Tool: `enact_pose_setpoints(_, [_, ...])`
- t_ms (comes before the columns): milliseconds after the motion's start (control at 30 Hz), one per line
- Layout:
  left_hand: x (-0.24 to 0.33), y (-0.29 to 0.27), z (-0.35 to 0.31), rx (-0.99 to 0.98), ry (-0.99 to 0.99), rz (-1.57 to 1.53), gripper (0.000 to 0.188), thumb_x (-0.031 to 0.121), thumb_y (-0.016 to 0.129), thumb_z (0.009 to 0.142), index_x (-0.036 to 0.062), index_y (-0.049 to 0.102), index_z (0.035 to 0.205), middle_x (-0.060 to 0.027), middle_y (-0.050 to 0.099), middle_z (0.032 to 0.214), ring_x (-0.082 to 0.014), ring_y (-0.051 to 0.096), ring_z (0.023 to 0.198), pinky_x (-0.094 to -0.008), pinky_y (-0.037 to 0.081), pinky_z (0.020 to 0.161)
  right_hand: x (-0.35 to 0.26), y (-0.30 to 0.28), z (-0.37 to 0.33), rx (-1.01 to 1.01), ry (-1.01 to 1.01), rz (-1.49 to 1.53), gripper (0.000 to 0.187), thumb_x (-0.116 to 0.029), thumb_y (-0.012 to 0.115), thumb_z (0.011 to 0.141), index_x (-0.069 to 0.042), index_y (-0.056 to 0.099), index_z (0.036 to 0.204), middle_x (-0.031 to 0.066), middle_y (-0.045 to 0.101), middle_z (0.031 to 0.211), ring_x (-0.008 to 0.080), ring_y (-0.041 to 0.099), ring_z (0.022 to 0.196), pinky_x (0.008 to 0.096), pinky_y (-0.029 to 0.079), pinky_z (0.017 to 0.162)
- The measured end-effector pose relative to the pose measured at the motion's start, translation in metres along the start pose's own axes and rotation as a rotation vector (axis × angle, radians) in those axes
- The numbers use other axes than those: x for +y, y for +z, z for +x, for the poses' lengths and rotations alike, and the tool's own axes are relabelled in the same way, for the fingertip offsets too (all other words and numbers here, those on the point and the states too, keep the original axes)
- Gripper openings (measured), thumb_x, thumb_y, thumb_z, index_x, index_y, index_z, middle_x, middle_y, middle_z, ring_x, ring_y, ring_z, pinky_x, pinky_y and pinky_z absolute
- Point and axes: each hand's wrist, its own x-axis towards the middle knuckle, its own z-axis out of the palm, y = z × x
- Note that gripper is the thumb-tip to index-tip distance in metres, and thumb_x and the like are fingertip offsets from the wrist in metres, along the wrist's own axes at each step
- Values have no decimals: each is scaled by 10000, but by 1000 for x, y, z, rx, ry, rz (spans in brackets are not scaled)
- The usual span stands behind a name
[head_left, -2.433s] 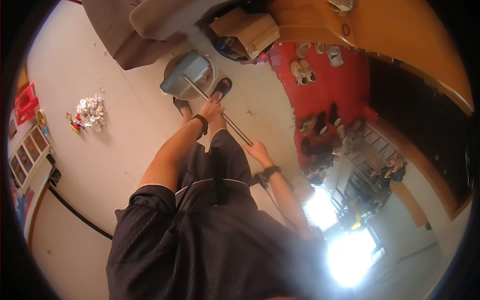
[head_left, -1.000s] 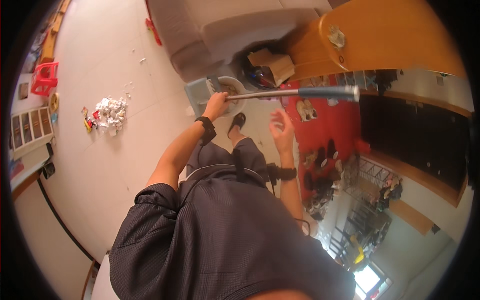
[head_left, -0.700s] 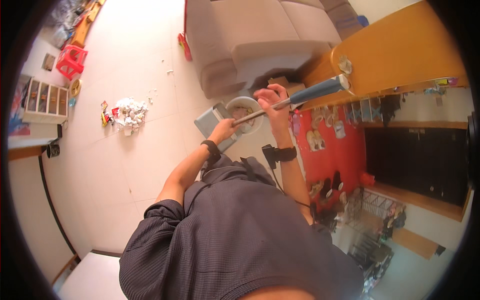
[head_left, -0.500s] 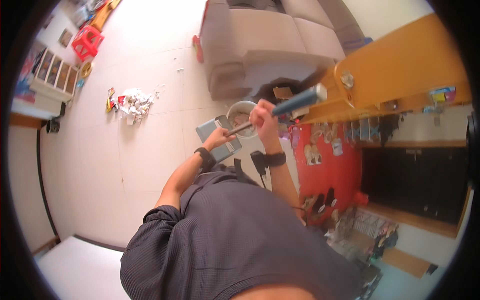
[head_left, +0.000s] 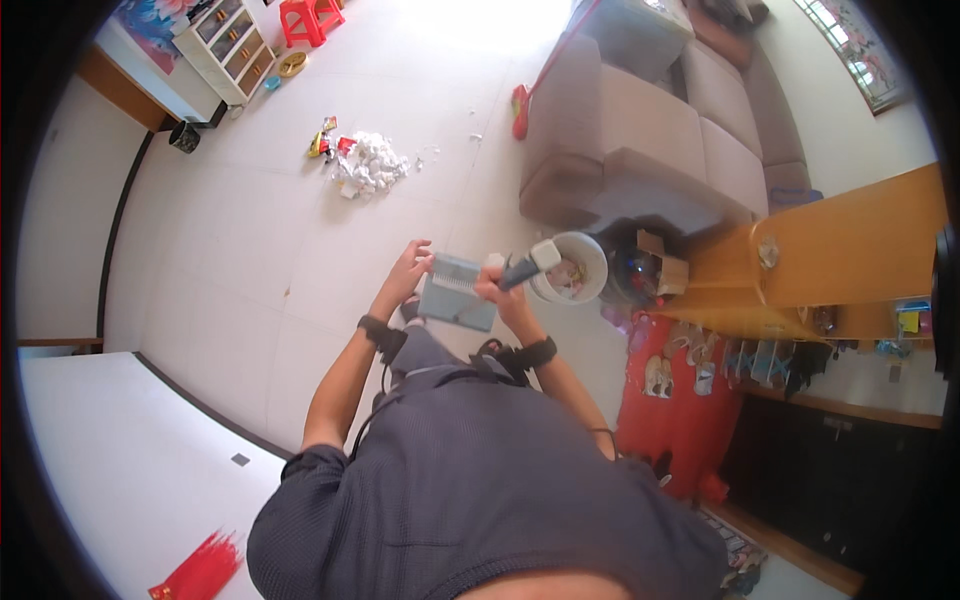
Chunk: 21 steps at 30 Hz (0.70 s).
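Observation:
My right hand [head_left: 497,287] is wrapped round the handle of a grey long-handled dustpan [head_left: 458,308], whose grip end points up toward me. The pan, with a row of comb-like teeth, lies below my hands. Beside its left edge my left hand [head_left: 406,272] is open, fingers stretched out, holding nothing; whether it touches the pan I cannot tell. Just right of the handle stands a white bin [head_left: 597,268] with rubbish inside. A heap of white paper scraps and colourful wrappers [head_left: 372,165] lies on the floor, farther off to the left.
A brown sofa [head_left: 650,130] stands beyond the bin, with a wooden cabinet [head_left: 840,240] to the right. Shoes [head_left: 658,377] rest on a red mat [head_left: 670,430]. At the far left are a drawer unit [head_left: 228,48] and a red stool [head_left: 308,22]. Small scraps dot the tiles.
My left hand has let go of the dustpan's shaft and moved left, its fingers opening. The right hand keeps its grip, with the handle now more upright. The view has shifted, too.

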Motion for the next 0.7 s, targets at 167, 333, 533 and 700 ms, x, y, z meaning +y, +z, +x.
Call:
enact_pose_setpoints(167, [169, -76, -56, -177, 234, -2, 422, 201, 525, 936, 22, 449, 1311, -131, 608, 1121, -198, 591, 953, -322, 466, 871, 3, 33, 11, -95, 63, -33, 184, -104, 591, 750, -60, 469, 620, -35, 422, 593, 68, 401, 582, 250, 305, 526])
enact_pose_setpoints(333, [239, -100, -99, -273, 418, 137, 546, 241, 638, 877, 42, 422, 1338, -143, 612, 1123, -278, 597, 1046, -367, 465, 899, 18, 69, 38, -243, 111, -61, 82, -88, 585, 754, -43, 519, 737, -38, 442, 632, 66, 425, 613, 249, 325, 538])
enact_pose_setpoints(533, [192, -110, -108, 33, 508, -55, 423, 243, 664, 869, 39, 451, 1172, -160, 641, 969, -258, 639, 913, -356, 492, 789, 21, 111, 75, -332, 167, -114, 444, -16, 639, 763, -25, 545, 1197, 25, 556, 929, 83, 515, 810, 242, 437, 693])
enact_pose_setpoints(700, [173, -123, -121, 103, 383, -90, 211, 188, 638, 887, 59, 533, 1017, -52, 606, 770, -122, 548, 721, -284, 458, 678, 23, 154, 107, -550, -24, -222, 454, -44, 654, 773, -33, 536, 1210, 36, 579, 965, 93, 534, 847, 251, 448, 726])
